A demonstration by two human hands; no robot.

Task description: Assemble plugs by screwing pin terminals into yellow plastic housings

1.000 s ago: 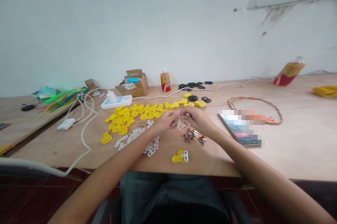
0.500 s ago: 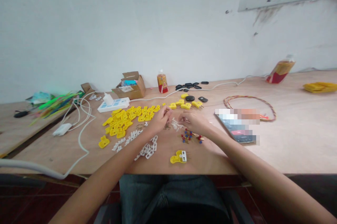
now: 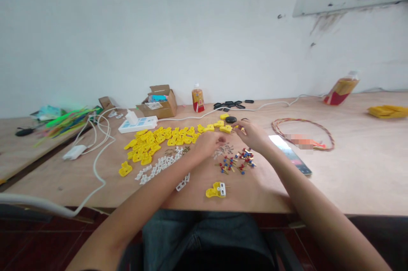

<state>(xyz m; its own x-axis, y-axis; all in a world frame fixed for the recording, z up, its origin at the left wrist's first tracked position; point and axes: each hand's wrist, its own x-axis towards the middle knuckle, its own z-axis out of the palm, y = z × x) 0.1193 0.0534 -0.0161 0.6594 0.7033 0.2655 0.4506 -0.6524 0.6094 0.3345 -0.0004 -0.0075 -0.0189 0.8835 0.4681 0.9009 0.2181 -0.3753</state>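
My left hand (image 3: 211,142) hovers over the middle of the table with its fingers curled together. What they hold, if anything, is too small to make out. My right hand (image 3: 253,134) reaches farther back, its bent fingers around a yellow plug (image 3: 242,128) that they mostly hide. Beside it sit more yellow plugs (image 3: 226,129) in a row. Small silver screws (image 3: 227,148) lie between the hands. Red and blue-marked brass pins (image 3: 237,162) are scattered in front. Nearest my body is an open yellow plug half (image 3: 212,191) with a white insert (image 3: 222,189).
Yellow shells (image 3: 145,145) and white plastic pieces (image 3: 159,167) lie to the left. Behind stand a power strip (image 3: 138,124), a cardboard box (image 3: 167,109), a bottle (image 3: 197,100) and black oval parts (image 3: 229,104). At right are a phone (image 3: 295,158) and a coiled wire (image 3: 302,119).
My right hand has moved back and right, from the small parts to the yellow plugs. My left hand has shifted right and slightly toward me. More brass pins and screws show now.
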